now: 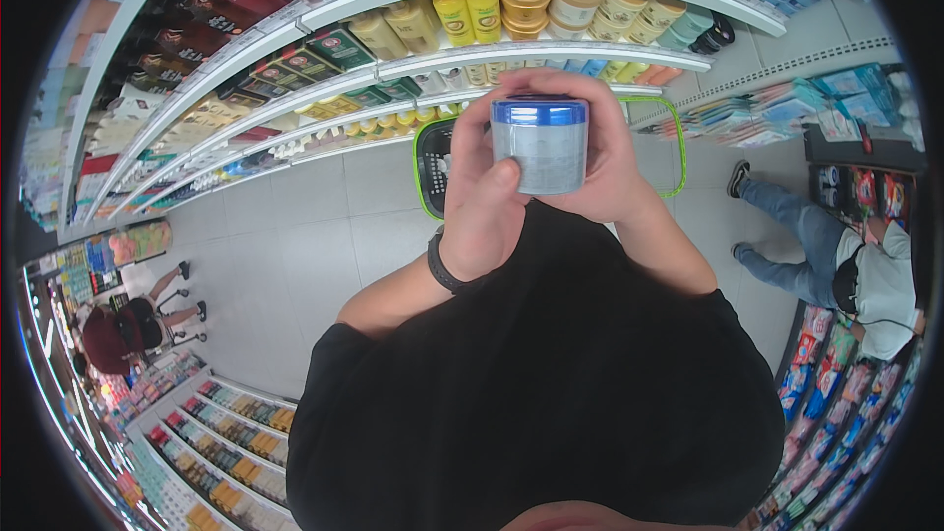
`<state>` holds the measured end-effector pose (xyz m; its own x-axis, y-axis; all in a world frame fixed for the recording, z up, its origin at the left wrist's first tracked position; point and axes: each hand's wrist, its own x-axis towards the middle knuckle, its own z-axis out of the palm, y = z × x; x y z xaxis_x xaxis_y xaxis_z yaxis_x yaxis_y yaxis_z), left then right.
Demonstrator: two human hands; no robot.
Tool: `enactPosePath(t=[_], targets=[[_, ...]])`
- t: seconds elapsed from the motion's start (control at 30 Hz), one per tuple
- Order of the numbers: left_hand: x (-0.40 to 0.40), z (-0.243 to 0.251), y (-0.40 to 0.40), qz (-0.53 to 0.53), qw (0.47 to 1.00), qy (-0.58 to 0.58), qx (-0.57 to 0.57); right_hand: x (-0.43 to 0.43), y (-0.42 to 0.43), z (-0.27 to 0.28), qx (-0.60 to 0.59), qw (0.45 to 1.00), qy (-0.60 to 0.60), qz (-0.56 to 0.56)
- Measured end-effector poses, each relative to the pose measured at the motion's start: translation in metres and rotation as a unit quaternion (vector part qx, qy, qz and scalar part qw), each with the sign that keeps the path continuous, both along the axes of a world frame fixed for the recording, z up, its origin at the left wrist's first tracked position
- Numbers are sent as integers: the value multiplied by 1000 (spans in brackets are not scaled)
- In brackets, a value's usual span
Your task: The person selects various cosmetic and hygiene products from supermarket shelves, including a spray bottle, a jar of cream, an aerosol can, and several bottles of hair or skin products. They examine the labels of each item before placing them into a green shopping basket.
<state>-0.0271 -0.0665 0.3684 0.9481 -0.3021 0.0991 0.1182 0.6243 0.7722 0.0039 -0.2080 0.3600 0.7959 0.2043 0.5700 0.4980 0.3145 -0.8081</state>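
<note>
Between my two hands I hold a round cosmetic jar (544, 155) with a shiny blue lid and a pale grey-blue body. My left hand (483, 184), with a dark band on its wrist, grips one side and has its thumb across the lower front. On the opposite side, my right hand (608, 151) wraps around the jar from behind. Fine print on the jar is too blurred to read. Below and beyond my hands is a shopping basket (681, 155) with a lime-green rim, partly hidden by them. Something pale lies in its dark interior.
Ahead runs a shelf unit (531, 51) holding yellow bottles (469, 15), gold-lidded tubs (579, 7) and boxes. A person in jeans (804, 236) stands at the right; another person (118, 335) is at the far left. More stocked shelves (228, 442) stand behind me on the left.
</note>
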Motion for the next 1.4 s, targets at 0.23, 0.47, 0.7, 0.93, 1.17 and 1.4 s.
enactPosePath(t=[0.23, 0.47, 0.7, 0.93, 1.17, 1.4], targets=[[-6, 13, -60, 76, 992, -67, 73, -1, -56, 1, 16, 995, -88, -38], [-35, 14, -104, 52, 998, -20, 42, -11, -96, -8, -8, 995, -95, -23], [-42, 13, -97, 9, 998, -48, 46, -31, -96, -5, 12, 993, -107, -46], [-43, 20, -77, -60, 996, -62, -9, -52, -74, 9, 12, 987, -131, -95], [-46, 17, -65, -95, 993, -65, -29, -62, -67, 8, -46, 980, -151, -124], [-51, 15, -68, -85, 995, -50, -3, -67, -65, 1, -30, 986, -113, -117]])
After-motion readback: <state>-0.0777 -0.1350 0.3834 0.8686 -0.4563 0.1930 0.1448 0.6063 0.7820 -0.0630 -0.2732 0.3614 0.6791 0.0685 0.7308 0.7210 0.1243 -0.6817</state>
